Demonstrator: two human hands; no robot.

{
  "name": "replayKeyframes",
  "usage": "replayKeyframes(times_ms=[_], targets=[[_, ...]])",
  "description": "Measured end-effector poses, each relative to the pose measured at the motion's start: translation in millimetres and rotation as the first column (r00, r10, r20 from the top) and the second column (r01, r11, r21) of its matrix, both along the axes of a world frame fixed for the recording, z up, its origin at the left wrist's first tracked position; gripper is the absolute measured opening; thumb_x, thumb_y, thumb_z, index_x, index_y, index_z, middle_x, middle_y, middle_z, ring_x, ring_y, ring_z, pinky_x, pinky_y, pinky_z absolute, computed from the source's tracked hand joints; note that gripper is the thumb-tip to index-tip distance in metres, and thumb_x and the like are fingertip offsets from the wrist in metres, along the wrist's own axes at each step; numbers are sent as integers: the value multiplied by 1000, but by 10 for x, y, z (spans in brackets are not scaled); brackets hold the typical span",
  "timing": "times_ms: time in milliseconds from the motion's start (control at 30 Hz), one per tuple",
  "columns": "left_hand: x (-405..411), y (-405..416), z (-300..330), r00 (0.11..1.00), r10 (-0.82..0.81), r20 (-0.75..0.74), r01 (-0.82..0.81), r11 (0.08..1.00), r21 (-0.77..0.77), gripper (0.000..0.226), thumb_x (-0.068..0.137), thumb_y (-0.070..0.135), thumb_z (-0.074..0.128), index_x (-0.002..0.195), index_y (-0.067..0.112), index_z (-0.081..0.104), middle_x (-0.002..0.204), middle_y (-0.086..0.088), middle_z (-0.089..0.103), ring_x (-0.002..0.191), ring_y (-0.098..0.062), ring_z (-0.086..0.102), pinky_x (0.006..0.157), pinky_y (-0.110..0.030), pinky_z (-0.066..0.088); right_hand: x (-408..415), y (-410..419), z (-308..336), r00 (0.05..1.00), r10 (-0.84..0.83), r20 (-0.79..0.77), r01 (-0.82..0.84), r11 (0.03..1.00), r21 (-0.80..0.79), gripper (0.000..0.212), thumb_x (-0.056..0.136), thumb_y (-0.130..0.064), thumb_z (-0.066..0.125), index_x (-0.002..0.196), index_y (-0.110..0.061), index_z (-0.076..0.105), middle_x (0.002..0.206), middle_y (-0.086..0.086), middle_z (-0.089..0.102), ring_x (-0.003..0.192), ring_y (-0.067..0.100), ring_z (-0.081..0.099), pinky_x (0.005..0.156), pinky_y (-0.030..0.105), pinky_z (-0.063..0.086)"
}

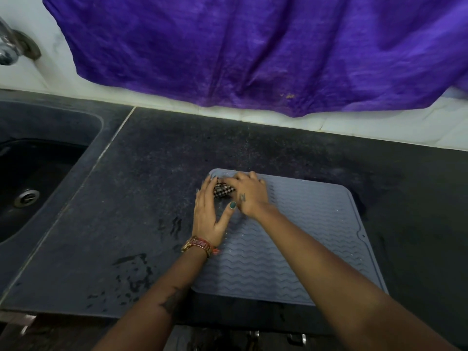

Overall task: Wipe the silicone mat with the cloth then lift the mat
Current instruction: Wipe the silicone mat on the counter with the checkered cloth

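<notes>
A grey silicone mat (pixel 304 236) with a wavy ribbed surface lies flat on the dark counter, near its front edge. A small checked cloth (pixel 222 191), bunched up, sits at the mat's far left corner. My right hand (pixel 249 195) is pressed down on the cloth, fingers curled over it. My left hand (pixel 209 214) lies flat along the mat's left edge, fingers spread, its fingertips touching the cloth's left side. Most of the cloth is hidden under my right hand.
A dark sink (pixel 38 178) with a metal drain (pixel 26 198) is sunk into the counter at the left, a tap (pixel 12 44) above it. A purple fabric (pixel 253 51) hangs over the white wall behind. Wet streaks (pixel 136 272) mark the counter left of the mat.
</notes>
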State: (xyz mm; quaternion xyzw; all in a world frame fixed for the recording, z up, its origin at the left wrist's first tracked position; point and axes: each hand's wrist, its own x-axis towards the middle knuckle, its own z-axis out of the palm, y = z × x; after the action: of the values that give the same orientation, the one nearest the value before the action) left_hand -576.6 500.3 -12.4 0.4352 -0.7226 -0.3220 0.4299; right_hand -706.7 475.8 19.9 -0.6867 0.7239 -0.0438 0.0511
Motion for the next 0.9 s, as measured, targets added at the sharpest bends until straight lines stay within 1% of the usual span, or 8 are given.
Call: replayKeyframes(times_ms=[133, 233, 367, 467, 567, 633, 700, 900], targets=[[36, 12, 47, 995, 29, -96, -25, 999, 42, 72, 85, 57, 40, 138, 8, 36, 148, -8, 33, 138, -24, 30, 114, -52, 21, 52, 279, -118, 999, 35, -9, -35, 999, -36, 57, 86, -23, 55, 135, -45, 36, 126, -3, 47, 110, 26, 39, 86, 41, 34], [113, -13, 102, 993, 105, -60, -104, 994, 34, 52, 86, 37, 48, 130, 8, 48, 140, -11, 45, 132, -28, 40, 110, -53, 28, 54, 310, -65, 999, 22, 28, -21, 999, -43, 52, 88, -23, 52, 133, -46, 39, 122, -3, 49, 109, 26, 40, 85, 40, 35], [347, -75, 106, 937, 198, 286, -187, 980, -66, 55, 84, 41, 37, 130, 14, 51, 141, -6, 46, 138, -29, 30, 117, -48, 6, 132, 533, -132, 999, 26, 37, -22, 995, -93, 49, 90, -24, 49, 134, -46, 39, 120, -3, 51, 106, 26, 41, 86, 40, 34], [506, -55, 25, 777, 208, 595, -192, 977, -92, 53, 89, 42, 33, 136, 21, 43, 149, -7, 34, 143, -31, 15, 114, -52, -7, 139, 572, -133, 999, 30, 43, -26, 996, -88, 52, 91, -22, 49, 135, -47, 37, 121, -4, 49, 106, 25, 40, 88, 39, 35], [595, 13, -33, 671, 198, 715, -179, 978, -103, 51, 93, 41, 29, 139, 24, 39, 153, -7, 27, 144, -33, 7, 112, -56, -14, 165, 574, -61, 997, 27, 69, -21, 996, -88, 47, 92, -21, 48, 131, -47, 42, 115, -5, 52, 104, 22, 41, 84, 36, 33], [625, 51, -45, 639, 190, 746, -170, 980, -104, 56, 88, 41, 23, 139, 24, 39, 152, -7, 28, 144, -33, 6, 110, -56, -17, 216, 712, -138, 997, 56, 62, -49, 993, -111, 51, 90, -18, 48, 132, -46, 41, 118, -5, 52, 104, 23, 41, 85, 37, 32], [650, 71, -66, 637, 176, 751, -161, 982, -95, 50, 92, 36, 31, 139, 22, 39, 152, -7, 29, 144, -32, 6, 111, -56, -16, 228, 767, -156, 995, 61, 79, -51, 992, -115, 52, 90, -17, 47, 133, -46, 41, 120, -5, 51, 106, 23, 41, 87, 37, 33], [716, 46, -45, 705, 187, 684, -176, 981, -86, 45, 94, 30, 41, 138, 19, 41, 150, -8, 33, 144, -32, 10, 113, -51, -13, 359, 1019, -128, 983, 123, 136, -104, 985, -141, 49, 89, -17, 48, 130, -44, 47, 116, -5, 55, 104, 23, 43, 84, 36, 33]])
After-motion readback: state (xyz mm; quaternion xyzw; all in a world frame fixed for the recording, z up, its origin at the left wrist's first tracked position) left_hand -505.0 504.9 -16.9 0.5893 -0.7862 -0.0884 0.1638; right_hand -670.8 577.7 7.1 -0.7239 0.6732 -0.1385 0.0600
